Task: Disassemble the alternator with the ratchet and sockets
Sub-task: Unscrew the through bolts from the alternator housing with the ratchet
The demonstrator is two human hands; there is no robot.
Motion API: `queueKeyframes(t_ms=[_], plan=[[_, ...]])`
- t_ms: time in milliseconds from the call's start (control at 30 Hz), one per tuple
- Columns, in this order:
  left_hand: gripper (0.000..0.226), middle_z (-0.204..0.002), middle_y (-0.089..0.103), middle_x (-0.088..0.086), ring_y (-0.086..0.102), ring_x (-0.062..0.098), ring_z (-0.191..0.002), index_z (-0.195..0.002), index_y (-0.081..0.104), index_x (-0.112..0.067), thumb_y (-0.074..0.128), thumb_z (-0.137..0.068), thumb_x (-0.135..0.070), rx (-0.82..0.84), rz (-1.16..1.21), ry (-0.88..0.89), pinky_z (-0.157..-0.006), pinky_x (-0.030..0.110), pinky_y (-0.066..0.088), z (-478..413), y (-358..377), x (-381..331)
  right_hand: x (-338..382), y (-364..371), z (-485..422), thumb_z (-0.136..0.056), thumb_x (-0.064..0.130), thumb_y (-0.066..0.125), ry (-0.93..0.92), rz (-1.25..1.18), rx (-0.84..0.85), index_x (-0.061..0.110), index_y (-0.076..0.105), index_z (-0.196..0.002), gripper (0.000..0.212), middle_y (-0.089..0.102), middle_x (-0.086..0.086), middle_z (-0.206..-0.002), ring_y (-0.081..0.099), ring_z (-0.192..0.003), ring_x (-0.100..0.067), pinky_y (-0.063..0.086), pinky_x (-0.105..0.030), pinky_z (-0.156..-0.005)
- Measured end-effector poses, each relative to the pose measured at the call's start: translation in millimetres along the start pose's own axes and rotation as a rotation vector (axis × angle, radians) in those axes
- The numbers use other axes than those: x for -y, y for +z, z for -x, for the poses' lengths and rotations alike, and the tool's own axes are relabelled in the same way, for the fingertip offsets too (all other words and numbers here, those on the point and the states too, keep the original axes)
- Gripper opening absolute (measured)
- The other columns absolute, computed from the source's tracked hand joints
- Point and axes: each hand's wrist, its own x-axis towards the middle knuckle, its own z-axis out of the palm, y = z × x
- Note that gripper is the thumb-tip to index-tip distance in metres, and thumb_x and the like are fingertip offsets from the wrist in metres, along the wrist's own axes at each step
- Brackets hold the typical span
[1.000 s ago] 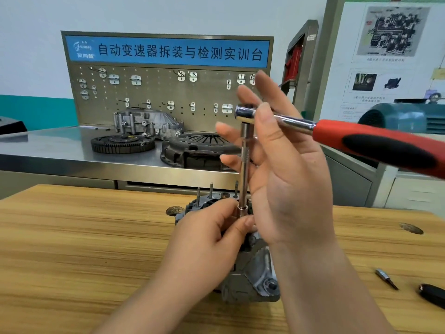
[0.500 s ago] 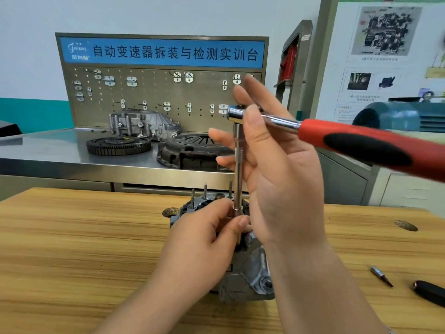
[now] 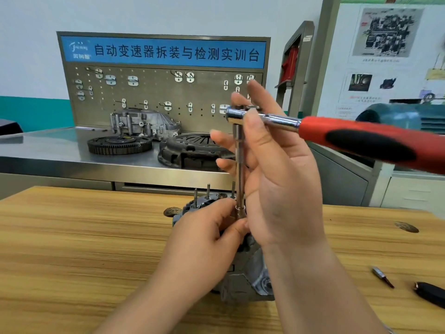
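Note:
The grey alternator [image 3: 250, 273] stands on the wooden table [image 3: 84, 237], its studs pointing up. A ratchet with a red and black handle [image 3: 361, 138] carries a long extension bar [image 3: 239, 165] that runs straight down to a socket [image 3: 240, 210] on top of the alternator. My left hand [image 3: 204, 242] pinches the socket between thumb and fingertips and hides much of the alternator's top. My right hand [image 3: 284, 179] pinches the ratchet head between thumb and index finger, with the other fingers spread beside the bar.
A small driver bit [image 3: 382, 277] and a black object [image 3: 431, 294] lie on the table at the right. Behind stands a steel bench [image 3: 60, 153] with a flywheel [image 3: 119, 144], a clutch cover [image 3: 192, 150], a housing [image 3: 144, 122] and a pegboard.
The view has drifted slightly. Both hands, the ratchet and the extension bar stay where they were on the alternator.

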Motion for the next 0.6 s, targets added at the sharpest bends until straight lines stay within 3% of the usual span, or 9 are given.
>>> queueKeyframes(t_ms=[100,200,267,333,433,600], plan=[[0.024,-0.065,0.064,-0.002,0.059,0.018,-0.063,-0.077,0.059,-0.022,0.049,-0.076,-0.044,-0.004,0.022,0.012,-0.061,0.048,0.049,-0.3,-0.8,0.5,0.7,-0.4,0.3,-0.088,0.034,0.053,0.051,-0.033,-0.007,0.027,0.066,-0.11,0.027,0.07,0.0,-0.116,0.069,-0.071,-0.016,0.051,-0.023,-0.06],[0.021,-0.067,0.065,-0.003,0.061,0.017,-0.064,-0.083,0.057,-0.029,0.047,-0.081,-0.048,0.03,0.03,0.034,-0.06,0.047,0.05,0.9,-3.1,0.7,1.6,-1.1,0.8,-0.086,0.043,0.052,0.07,-0.047,-0.042,0.023,0.063,-0.112,0.035,0.072,-0.007,-0.109,0.069,-0.068,-0.017,0.052,-0.023,-0.057],[0.023,-0.067,0.065,-0.002,0.06,0.018,-0.064,-0.084,0.056,-0.029,0.045,-0.082,-0.05,0.029,0.029,0.039,-0.061,0.047,0.05,1.0,-3.7,0.8,2.1,-1.8,0.3,-0.083,0.041,0.055,0.046,-0.028,-0.079,0.023,0.065,-0.11,0.034,0.071,-0.008,-0.106,0.069,-0.068,-0.016,0.051,-0.021,-0.056],[0.029,-0.067,0.065,-0.002,0.06,0.018,-0.065,-0.083,0.058,-0.028,0.043,-0.086,-0.052,0.016,0.034,0.032,-0.062,0.047,0.05,0.8,-3.5,-0.6,2.3,-2.1,0.0,-0.087,0.031,0.059,-0.012,0.031,-0.085,0.027,0.066,-0.107,0.021,0.07,0.002,-0.1,0.069,-0.073,-0.016,0.051,-0.021,-0.056],[0.038,-0.069,0.067,-0.001,0.062,0.019,-0.067,-0.082,0.063,-0.021,0.044,-0.078,-0.054,-0.001,0.019,0.013,-0.063,0.047,0.051,-0.2,-2.9,-1.0,2.5,-1.6,0.8,-0.088,0.019,0.057,-0.123,0.155,-0.074,0.028,0.067,-0.107,0.023,0.071,0.008,-0.103,0.07,-0.083,-0.018,0.052,-0.022,-0.063],[0.039,-0.064,0.063,-0.002,0.057,0.015,-0.061,-0.08,0.06,-0.022,0.045,-0.079,-0.058,0.0,-0.014,0.073,-0.057,0.042,0.046,0.5,-4.5,2.2,4.7,-2.1,0.8,-0.093,0.031,0.05,-0.055,0.085,-0.053,0.027,0.063,-0.113,0.024,0.069,0.003,-0.117,0.07,-0.075,-0.018,0.052,-0.022,-0.06]])
